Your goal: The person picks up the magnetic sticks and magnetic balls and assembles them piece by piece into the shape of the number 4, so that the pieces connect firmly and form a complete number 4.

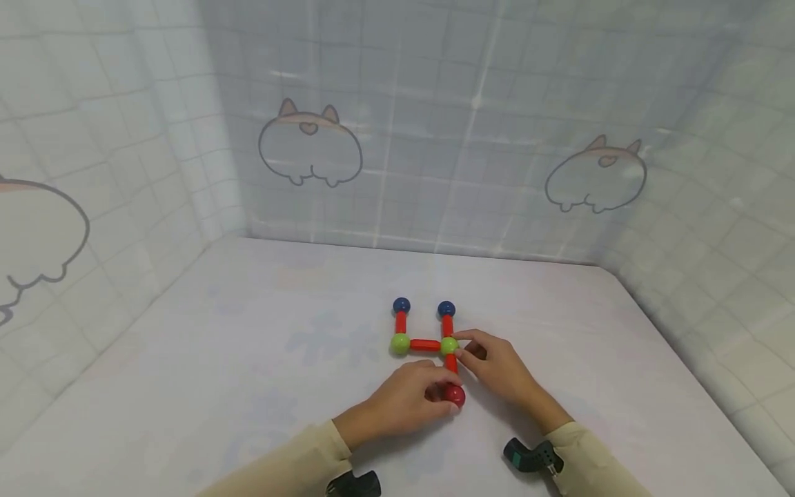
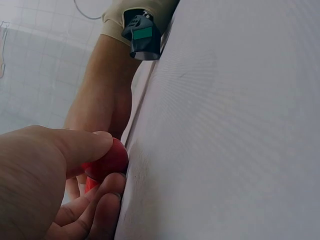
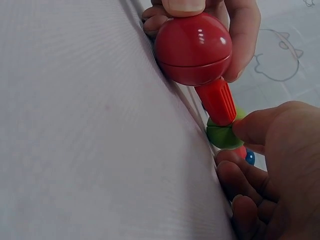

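Note:
A flat figure of balls joined by red rods lies on the white table. My left hand [image 1: 406, 399] pinches the red ball [image 3: 194, 49] at its near end between thumb and fingers. From that ball a short red rod [image 3: 218, 102] runs to a green ball [image 1: 449, 346], which my right hand [image 1: 497, 364] pinches from the right. Another red rod [image 1: 425, 345] links it to a second green ball [image 1: 400, 344] on the left. Each green ball has a rod leading away to a blue ball, one left [image 1: 401, 305], one right [image 1: 446, 309].
The white table [image 1: 186, 386] has faint printed patterns. Tile-patterned curtains [image 1: 422, 138] with animal drawings stand behind it and on both sides. Dark wrist cameras, left [image 1: 354, 484] and right [image 1: 531, 455], sit at the beige sleeves.

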`<state>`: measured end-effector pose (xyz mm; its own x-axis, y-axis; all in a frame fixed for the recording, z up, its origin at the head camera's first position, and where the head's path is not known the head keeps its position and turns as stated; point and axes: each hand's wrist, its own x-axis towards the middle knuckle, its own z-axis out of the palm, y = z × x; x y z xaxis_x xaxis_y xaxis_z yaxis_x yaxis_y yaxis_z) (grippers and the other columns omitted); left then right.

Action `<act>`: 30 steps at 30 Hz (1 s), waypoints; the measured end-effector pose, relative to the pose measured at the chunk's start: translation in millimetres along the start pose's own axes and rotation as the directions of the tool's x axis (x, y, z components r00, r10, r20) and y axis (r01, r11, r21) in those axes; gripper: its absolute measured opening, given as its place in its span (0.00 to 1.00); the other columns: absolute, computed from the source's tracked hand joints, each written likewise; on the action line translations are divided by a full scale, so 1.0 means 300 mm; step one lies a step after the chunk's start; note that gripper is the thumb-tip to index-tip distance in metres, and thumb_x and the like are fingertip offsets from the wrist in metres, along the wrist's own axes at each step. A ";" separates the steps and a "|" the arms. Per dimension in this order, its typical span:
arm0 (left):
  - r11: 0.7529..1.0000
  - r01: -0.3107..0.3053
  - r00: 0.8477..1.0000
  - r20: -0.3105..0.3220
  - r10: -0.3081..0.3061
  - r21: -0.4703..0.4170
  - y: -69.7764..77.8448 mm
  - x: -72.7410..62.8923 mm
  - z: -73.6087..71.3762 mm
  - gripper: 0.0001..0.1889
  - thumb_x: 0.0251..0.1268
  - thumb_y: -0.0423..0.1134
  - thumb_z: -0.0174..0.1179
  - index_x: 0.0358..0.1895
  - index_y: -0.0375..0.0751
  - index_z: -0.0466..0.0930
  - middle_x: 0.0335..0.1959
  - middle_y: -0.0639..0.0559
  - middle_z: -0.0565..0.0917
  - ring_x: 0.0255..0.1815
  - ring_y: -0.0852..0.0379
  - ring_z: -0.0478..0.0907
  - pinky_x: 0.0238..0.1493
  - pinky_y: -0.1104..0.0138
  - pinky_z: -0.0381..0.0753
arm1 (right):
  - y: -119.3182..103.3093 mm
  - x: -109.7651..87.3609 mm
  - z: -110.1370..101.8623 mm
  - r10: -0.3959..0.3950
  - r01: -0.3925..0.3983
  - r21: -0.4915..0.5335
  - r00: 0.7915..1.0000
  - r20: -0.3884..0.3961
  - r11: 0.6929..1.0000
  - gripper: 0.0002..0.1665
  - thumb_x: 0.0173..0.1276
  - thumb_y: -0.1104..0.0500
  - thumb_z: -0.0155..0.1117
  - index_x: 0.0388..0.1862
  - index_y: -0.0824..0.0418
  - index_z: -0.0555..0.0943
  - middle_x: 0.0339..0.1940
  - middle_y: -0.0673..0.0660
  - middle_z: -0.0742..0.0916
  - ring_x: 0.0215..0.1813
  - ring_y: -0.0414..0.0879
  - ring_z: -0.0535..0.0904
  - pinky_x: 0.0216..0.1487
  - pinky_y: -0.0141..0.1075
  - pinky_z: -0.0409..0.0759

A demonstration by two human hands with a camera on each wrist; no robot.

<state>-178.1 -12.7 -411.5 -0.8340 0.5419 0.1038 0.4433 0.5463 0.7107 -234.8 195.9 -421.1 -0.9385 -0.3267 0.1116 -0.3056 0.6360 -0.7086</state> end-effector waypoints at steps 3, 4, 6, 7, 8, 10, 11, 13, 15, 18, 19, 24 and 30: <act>1.000 0.007 1.000 0.007 -0.007 -0.013 0.000 0.003 0.002 0.18 0.61 0.43 0.72 0.54 0.51 0.85 0.36 0.68 0.79 0.37 0.71 0.75 0.39 0.76 0.78 | 0.001 -0.003 0.000 0.012 -0.012 -0.003 1.000 -0.013 1.000 0.20 0.70 0.54 0.68 0.60 0.47 0.82 0.32 0.46 0.83 0.34 0.43 0.78 0.37 0.36 0.80; 1.000 0.005 1.000 0.010 -0.005 -0.018 0.001 0.004 0.003 0.18 0.61 0.42 0.72 0.54 0.51 0.85 0.37 0.68 0.80 0.37 0.70 0.75 0.39 0.76 0.78 | 0.002 -0.004 0.000 0.016 -0.016 -0.004 1.000 -0.017 1.000 0.20 0.70 0.54 0.68 0.60 0.47 0.82 0.32 0.46 0.83 0.34 0.43 0.78 0.37 0.36 0.80; 0.999 0.006 1.000 0.020 -0.005 -0.032 0.002 0.006 0.004 0.18 0.61 0.42 0.72 0.55 0.51 0.85 0.37 0.68 0.80 0.37 0.71 0.75 0.39 0.76 0.78 | 0.006 -0.007 0.000 0.021 -0.021 -0.004 1.000 -0.018 1.000 0.20 0.70 0.54 0.68 0.60 0.47 0.82 0.32 0.46 0.83 0.34 0.43 0.78 0.37 0.36 0.80; 0.999 0.005 1.000 0.025 -0.004 -0.040 0.002 0.007 0.004 0.18 0.61 0.42 0.72 0.55 0.51 0.85 0.37 0.68 0.80 0.37 0.71 0.75 0.39 0.76 0.78 | 0.007 -0.009 0.000 0.021 -0.021 -0.004 1.000 -0.017 1.000 0.20 0.70 0.54 0.68 0.61 0.47 0.82 0.32 0.46 0.83 0.34 0.43 0.78 0.38 0.36 0.80; 0.999 0.005 1.000 0.031 -0.004 -0.049 0.002 0.007 0.004 0.18 0.61 0.42 0.72 0.55 0.50 0.84 0.37 0.68 0.80 0.37 0.70 0.75 0.40 0.76 0.79 | 0.009 -0.010 0.000 0.021 -0.021 -0.003 1.000 -0.015 1.000 0.20 0.70 0.54 0.68 0.61 0.47 0.82 0.32 0.46 0.83 0.34 0.42 0.78 0.38 0.36 0.80; 0.998 0.008 0.999 0.044 -0.005 -0.069 0.002 0.007 0.001 0.19 0.61 0.41 0.72 0.56 0.50 0.84 0.38 0.69 0.80 0.38 0.71 0.76 0.40 0.76 0.79 | 0.013 -0.011 0.000 0.017 -0.017 0.000 1.000 -0.012 1.000 0.20 0.70 0.54 0.68 0.61 0.47 0.82 0.32 0.46 0.83 0.34 0.42 0.77 0.38 0.36 0.80; 0.997 0.007 0.999 0.050 -0.003 -0.077 0.001 0.008 -0.001 0.19 0.62 0.41 0.72 0.56 0.49 0.84 0.38 0.69 0.81 0.38 0.71 0.76 0.41 0.76 0.79 | 0.013 -0.011 -0.001 0.014 -0.014 0.003 1.000 -0.011 1.000 0.20 0.70 0.54 0.68 0.61 0.46 0.82 0.32 0.46 0.83 0.34 0.42 0.77 0.38 0.36 0.80; 0.996 0.005 0.998 0.061 0.000 -0.088 0.000 0.010 -0.008 0.20 0.62 0.41 0.72 0.57 0.49 0.83 0.38 0.69 0.81 0.38 0.71 0.77 0.41 0.75 0.79 | 0.015 -0.009 0.000 0.009 -0.009 0.005 1.000 -0.010 1.000 0.20 0.70 0.54 0.68 0.61 0.46 0.82 0.32 0.46 0.83 0.34 0.43 0.77 0.38 0.37 0.80; 0.995 0.005 0.998 0.068 0.002 -0.099 -0.001 0.012 -0.016 0.20 0.62 0.42 0.72 0.57 0.49 0.83 0.39 0.69 0.82 0.37 0.71 0.77 0.41 0.75 0.80 | 0.015 -0.006 -0.001 0.009 -0.008 0.007 1.000 -0.010 1.000 0.20 0.70 0.54 0.68 0.61 0.45 0.82 0.32 0.45 0.83 0.35 0.43 0.78 0.38 0.37 0.80; 0.995 0.014 0.998 0.064 -0.007 -0.099 -0.003 0.010 -0.029 0.21 0.61 0.43 0.72 0.58 0.50 0.83 0.39 0.69 0.83 0.37 0.70 0.78 0.41 0.74 0.80 | 0.014 -0.003 -0.002 0.008 -0.008 0.011 1.000 -0.006 1.000 0.21 0.70 0.54 0.69 0.61 0.45 0.81 0.33 0.45 0.83 0.35 0.43 0.78 0.38 0.36 0.80; 0.995 0.014 0.998 0.059 -0.008 -0.103 -0.005 0.007 -0.033 0.21 0.61 0.43 0.72 0.58 0.50 0.83 0.39 0.68 0.83 0.37 0.70 0.79 0.41 0.74 0.80 | 0.013 -0.002 -0.001 0.009 -0.009 0.011 1.000 -0.005 1.000 0.22 0.69 0.54 0.69 0.62 0.45 0.81 0.33 0.45 0.83 0.35 0.43 0.78 0.38 0.36 0.81; 0.994 0.040 0.998 0.042 -0.036 -0.103 -0.015 -0.004 -0.059 0.16 0.62 0.44 0.71 0.53 0.55 0.84 0.37 0.66 0.83 0.36 0.68 0.80 0.39 0.72 0.81 | 0.013 -0.007 -0.003 0.013 -0.013 0.015 1.000 -0.001 1.000 0.22 0.70 0.53 0.69 0.62 0.45 0.81 0.33 0.45 0.84 0.36 0.43 0.78 0.37 0.34 0.81; 0.993 0.101 0.995 0.017 -0.100 -0.058 -0.030 -0.007 -0.098 0.14 0.64 0.48 0.69 0.52 0.55 0.85 0.35 0.67 0.83 0.36 0.66 0.79 0.35 0.71 0.81 | 0.010 -0.007 -0.010 0.017 -0.017 0.038 1.000 -0.007 0.999 0.22 0.70 0.52 0.68 0.63 0.47 0.80 0.33 0.45 0.84 0.35 0.42 0.79 0.37 0.35 0.81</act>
<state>-189.9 -37.5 -397.5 -0.8683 0.4956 0.0205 0.3374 0.5599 0.7568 -234.2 200.6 -421.3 -0.9446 -0.3111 0.1045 -0.2837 0.6140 -0.7366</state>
